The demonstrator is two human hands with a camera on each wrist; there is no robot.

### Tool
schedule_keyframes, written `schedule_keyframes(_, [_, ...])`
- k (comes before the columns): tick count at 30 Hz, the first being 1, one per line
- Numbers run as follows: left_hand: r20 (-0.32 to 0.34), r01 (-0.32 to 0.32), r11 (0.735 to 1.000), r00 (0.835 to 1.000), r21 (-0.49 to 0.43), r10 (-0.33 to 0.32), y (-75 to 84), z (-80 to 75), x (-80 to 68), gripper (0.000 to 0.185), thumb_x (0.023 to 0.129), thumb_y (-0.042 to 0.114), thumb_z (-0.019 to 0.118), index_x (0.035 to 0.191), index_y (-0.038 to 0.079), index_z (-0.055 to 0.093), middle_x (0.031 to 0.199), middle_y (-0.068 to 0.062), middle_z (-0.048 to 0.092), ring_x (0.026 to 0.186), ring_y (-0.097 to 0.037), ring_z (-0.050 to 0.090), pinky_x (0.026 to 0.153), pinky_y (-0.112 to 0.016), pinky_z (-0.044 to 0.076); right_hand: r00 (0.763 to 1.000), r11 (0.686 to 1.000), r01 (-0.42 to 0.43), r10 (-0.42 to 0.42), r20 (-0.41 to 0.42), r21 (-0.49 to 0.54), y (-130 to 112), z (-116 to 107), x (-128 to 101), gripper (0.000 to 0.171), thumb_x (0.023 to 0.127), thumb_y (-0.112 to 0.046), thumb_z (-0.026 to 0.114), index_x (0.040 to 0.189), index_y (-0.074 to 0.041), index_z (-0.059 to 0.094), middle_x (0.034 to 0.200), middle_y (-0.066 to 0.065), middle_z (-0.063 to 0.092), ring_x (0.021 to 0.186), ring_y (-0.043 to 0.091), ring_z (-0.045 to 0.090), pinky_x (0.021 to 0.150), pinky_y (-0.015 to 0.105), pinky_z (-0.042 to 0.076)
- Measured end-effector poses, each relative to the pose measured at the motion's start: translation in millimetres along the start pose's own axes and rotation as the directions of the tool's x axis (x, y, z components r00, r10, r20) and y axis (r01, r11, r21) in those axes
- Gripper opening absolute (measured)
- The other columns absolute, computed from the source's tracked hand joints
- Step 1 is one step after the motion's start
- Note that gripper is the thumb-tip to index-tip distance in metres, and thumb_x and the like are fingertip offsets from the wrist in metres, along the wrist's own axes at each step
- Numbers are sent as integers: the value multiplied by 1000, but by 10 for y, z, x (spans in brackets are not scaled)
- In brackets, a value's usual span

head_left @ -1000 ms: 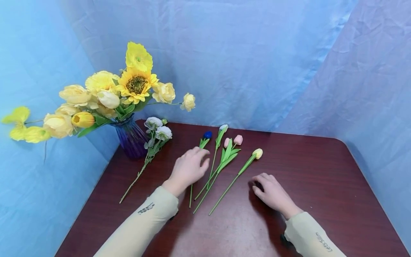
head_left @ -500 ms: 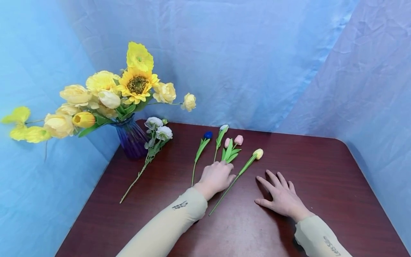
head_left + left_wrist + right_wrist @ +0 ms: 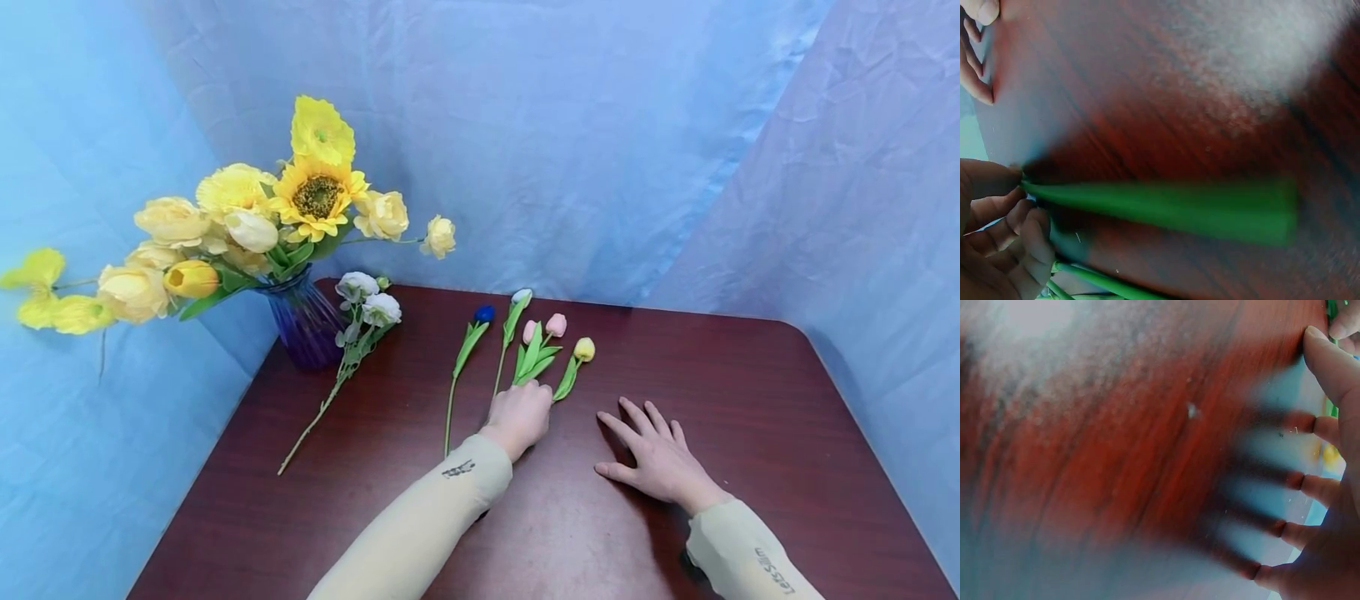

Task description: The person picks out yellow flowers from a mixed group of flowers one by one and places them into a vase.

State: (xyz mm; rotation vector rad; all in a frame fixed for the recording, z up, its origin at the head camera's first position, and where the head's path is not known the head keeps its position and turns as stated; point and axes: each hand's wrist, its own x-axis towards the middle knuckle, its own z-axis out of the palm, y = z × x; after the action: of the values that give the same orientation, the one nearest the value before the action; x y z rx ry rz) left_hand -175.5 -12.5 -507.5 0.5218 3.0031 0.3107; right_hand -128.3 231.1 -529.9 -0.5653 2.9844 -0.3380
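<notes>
My left hand (image 3: pixel 520 418) reaches over the middle of the table and pinches the stem of a yellow tulip (image 3: pixel 584 350). In the left wrist view the green stem (image 3: pixel 1166 209) runs from between thumb and forefinger toward the camera. Just beyond the hand lie pink tulips (image 3: pixel 556 326), their lower stems hidden behind it. A white tulip (image 3: pixel 516 312) and a blue tulip (image 3: pixel 484 314) lie farther left. On the right, my right hand (image 3: pixel 662 462) rests on the table, fingers spread, holding nothing; its fingertips meet the tabletop in the right wrist view.
A blue-purple glass vase (image 3: pixel 303 325) full of yellow and cream flowers, including a sunflower (image 3: pixel 318 197), stands at the back left. Beside it lies a white flower stem (image 3: pixel 382 310). Blue cloth (image 3: pixel 570 150) hangs behind the dark red table (image 3: pixel 720 367).
My left hand has moved right, past the blue and pink tulips, and taken the yellow tulip's stem; its bloom has shifted left. My right hand has slid slightly right and spread its fingers.
</notes>
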Motion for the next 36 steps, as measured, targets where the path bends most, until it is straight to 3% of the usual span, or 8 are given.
schedule_keyframes(8, [-73,-39,999,997,-14,38,-42,-51,-3,12,94,13,68,81,14,70,89,-2,74,79,-25,73,63,-41,58,1000,1000,5,-5,3,6,25,27,-11,79,87,-64,70,153,-24,49,160,20,34,145,56,25,103,83,22])
schedule_keyframes(12, [-172,-109,994,979,21,111,-72,-158,-46,11,93,14,69,82,13,67,83,-1,71,72,-23,72,58,-38,57,999,999,24,-23,-28,21,51,51,-12,79,87,-60,72,152,-22,50,160,21,34,145,57,25,101,84,22])
schedule_keyframes(17, [-341,-189,974,914,128,222,-147,-426,-125,7,94,16,69,88,12,66,82,-2,64,66,-19,68,51,-34,54,1000,999,21,-21,-14,28,32,8,13,80,87,-61,72,153,-21,49,160,22,33,145,58,23,102,84,20])
schedule_keyframes(19, [-407,-196,964,878,180,254,-198,-551,-151,7,94,16,69,90,11,67,84,-2,64,65,-18,67,50,-33,53,1000,1000,18,-18,5,26,26,-5,24,80,88,-63,70,154,-21,48,161,22,31,146,58,22,103,84,19])
schedule_keyframes(23, [-493,-190,947,817,261,299,-324,-792,-214,14,98,14,66,109,8,73,85,-3,66,64,-18,64,47,-32,51,1000,1000,13,-14,23,19,13,-23,33,80,89,-63,69,154,-22,47,161,21,30,146,57,21,103,84,19])
schedule_keyframes(26, [-524,-183,942,793,282,311,-437,-954,-278,12,99,11,64,107,8,73,82,-5,64,62,-19,61,44,-34,49,1000,1000,13,-13,27,20,8,-29,28,80,89,-62,70,154,-22,47,161,21,30,146,57,21,103,84,19])
schedule_keyframes(29, [-555,-175,938,767,300,320,-574,-1095,-348,12,96,5,64,84,7,63,78,-6,59,60,-21,57,42,-35,47,1000,1000,12,-12,28,18,9,-21,22,80,89,-63,69,154,-22,47,161,22,30,146,57,21,103,84,19])
schedule_keyframes(36, [-660,-165,916,648,367,381,-947,-1385,-515,12,92,-1,60,81,4,56,76,-9,54,61,-27,55,38,-38,44,1000,1000,15,-15,12,9,12,8,12,80,89,-63,69,153,-22,48,161,21,32,146,57,23,103,84,21])
